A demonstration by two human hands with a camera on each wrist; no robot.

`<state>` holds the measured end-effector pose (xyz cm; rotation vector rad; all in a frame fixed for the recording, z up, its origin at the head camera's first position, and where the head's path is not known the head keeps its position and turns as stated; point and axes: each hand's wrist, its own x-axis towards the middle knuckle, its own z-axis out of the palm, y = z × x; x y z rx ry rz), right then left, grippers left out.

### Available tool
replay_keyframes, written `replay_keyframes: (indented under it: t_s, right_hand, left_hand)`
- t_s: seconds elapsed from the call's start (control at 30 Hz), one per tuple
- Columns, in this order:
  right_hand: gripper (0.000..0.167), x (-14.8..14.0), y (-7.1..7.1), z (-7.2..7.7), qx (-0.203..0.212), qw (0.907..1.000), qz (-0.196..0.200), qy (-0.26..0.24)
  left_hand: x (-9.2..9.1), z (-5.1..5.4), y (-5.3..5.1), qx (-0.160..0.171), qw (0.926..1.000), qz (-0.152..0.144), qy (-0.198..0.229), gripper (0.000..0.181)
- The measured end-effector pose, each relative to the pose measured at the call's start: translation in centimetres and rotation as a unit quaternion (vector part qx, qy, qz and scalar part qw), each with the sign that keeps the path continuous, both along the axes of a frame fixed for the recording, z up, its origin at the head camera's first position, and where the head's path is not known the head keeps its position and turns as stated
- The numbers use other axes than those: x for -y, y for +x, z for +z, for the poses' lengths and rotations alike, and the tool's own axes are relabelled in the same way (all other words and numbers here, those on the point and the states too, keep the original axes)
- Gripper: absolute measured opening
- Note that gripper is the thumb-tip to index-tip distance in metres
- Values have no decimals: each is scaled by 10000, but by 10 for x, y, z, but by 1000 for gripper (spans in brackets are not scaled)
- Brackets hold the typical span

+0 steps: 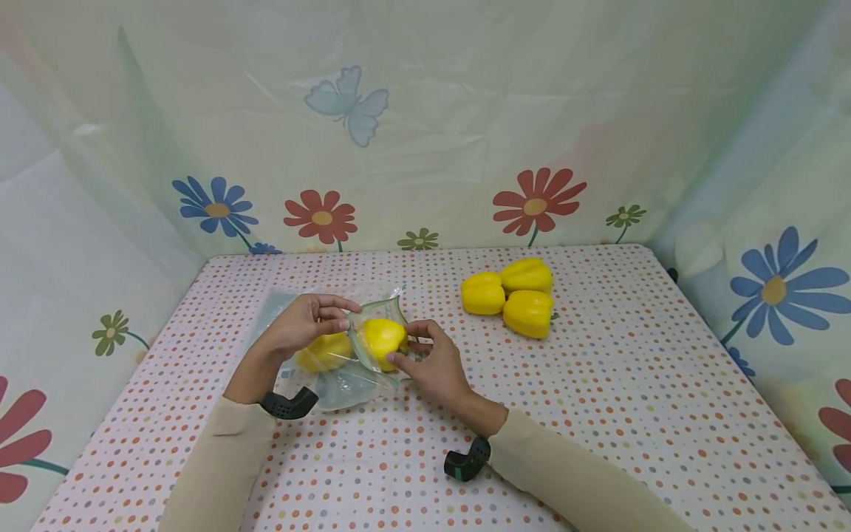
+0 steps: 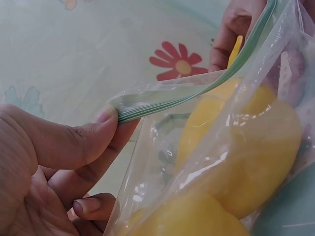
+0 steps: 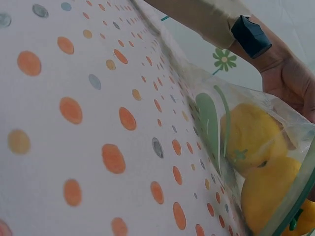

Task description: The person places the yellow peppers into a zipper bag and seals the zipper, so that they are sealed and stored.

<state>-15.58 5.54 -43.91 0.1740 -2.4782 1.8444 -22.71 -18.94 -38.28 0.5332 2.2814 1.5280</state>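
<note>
My left hand (image 1: 309,321) pinches the green-lipped mouth of a clear zip bag (image 1: 349,395), thumb and fingertip on the zip strip (image 2: 162,104) in the left wrist view. At that mouth, my right hand (image 1: 439,369) holds a yellow bell pepper (image 1: 382,340), its fingers and thumb around the stem end. The pepper lies partly behind the clear film. Deeper in the bag sits another yellow bell pepper (image 1: 323,355), seen through the plastic. Both the inner pepper (image 3: 253,137) and the held one (image 3: 270,196) show in the right wrist view, where most of my right hand is hidden.
Three yellow bell peppers (image 1: 528,314) sit grouped on the dotted tablecloth (image 1: 598,384), right of my hands. Under and behind the bag lies more bluish clear plastic (image 1: 269,307). A flower-printed curtain (image 1: 425,162) stands along the back and sides of the table.
</note>
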Motion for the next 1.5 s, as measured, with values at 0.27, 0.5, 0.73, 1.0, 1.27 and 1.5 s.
replay_keyframes:
  t_s: [0.27, 0.5, 0.73, 1.0, 1.27, 1.5]
  right_hand:
    - [53, 3, 0, -4, -100, 9996, -136, 215]
    - [52, 8, -4, -3, -17, 9987, -285, 412]
    - [52, 10, -6, -2, -53, 9978, -348, 555]
    - [51, 14, -9, -3, 10, 9985, -394, 392]
    - [50, 15, -11, -3, 62, 9988, -378, 299]
    - [49, 16, -14, -4, 58, 9994, -307, 153]
  left_hand:
    - [-2, 1, 0, 5, 9999, 19, -99, 30]
    - [-3, 2, 1, 58, 9999, 19, -128, 31]
    - [-2, 2, 1, 90, 9999, -59, -83, 31]
    - [-4, 3, 2, 78, 9999, -64, -65, 31]
    - [-2, 2, 3, 23, 10000, -22, 59, 30]
    - [-3, 0, 1, -21, 10000, -2, -61, 29]
